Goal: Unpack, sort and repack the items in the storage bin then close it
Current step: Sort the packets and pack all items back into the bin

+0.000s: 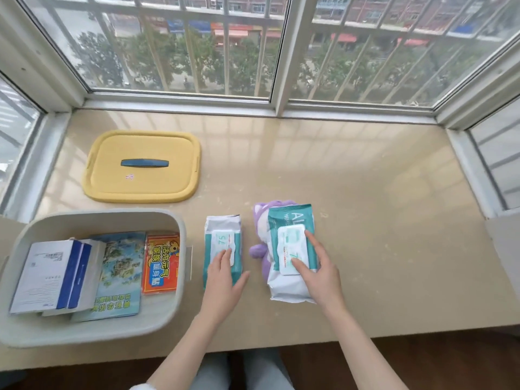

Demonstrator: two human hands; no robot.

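Note:
The grey storage bin [180,277] stands open at the lower left. Inside lie a white-and-blue book [47,277], a picture booklet [121,277] and an orange packet [161,266]. Its yellow lid [140,187] with a blue handle lies flat behind it. Right of the bin, a small wipes pack [222,232] lies on the sill, with my left hand [222,280] resting flat on its near end. My right hand [315,268] rests on a larger wipes pack [287,220], fingers spread. That pack lies on top of a purple plush toy [260,220], mostly hidden.
Everything sits on a beige stone window sill [380,220]. Barred windows [197,46] close it off at the back and both sides. The sill's front edge runs just behind my forearms, with dark floor below.

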